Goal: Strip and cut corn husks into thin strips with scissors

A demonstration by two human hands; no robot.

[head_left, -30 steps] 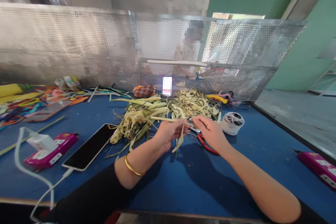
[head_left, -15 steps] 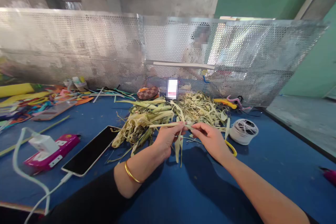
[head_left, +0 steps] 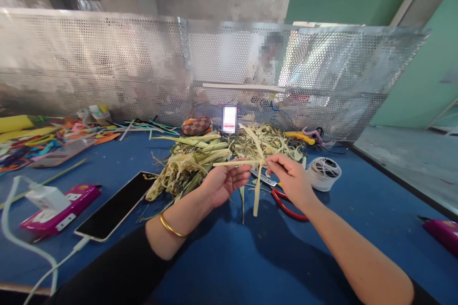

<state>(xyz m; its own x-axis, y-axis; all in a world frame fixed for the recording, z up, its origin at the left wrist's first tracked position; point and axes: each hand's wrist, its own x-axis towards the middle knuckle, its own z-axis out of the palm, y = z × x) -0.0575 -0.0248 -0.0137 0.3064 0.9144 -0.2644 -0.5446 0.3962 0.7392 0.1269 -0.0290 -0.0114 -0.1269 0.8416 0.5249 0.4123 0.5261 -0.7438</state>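
My right hand (head_left: 293, 178) pinches a cross of pale, dried plant strips (head_left: 257, 193), which look like corn husk, near the point where they meet. One strip runs left over the fingers of my left hand (head_left: 223, 185), one hangs down and one points up. My left hand is turned palm up with its fingers loosely apart, not gripping. Behind and below my hands lie scissors (head_left: 286, 206) with red and yellow on the handles, partly covered by the right hand. A heap of dried husks (head_left: 193, 164) spreads beyond both hands.
Right of the heap stands a spool of white string (head_left: 325, 175). To the left lie a phone (head_left: 116, 207) on a charging cable and a magenta power strip (head_left: 66, 212). Coloured strips (head_left: 46, 140) are piled far left. A perforated metal screen (head_left: 143, 71) closes off the back, with a person behind it.
My left hand has released its pinch and opened, dropping slightly left. My right hand now holds the crossed strips, turned so the cross shows. The scissors are more exposed. The view has shifted slightly.
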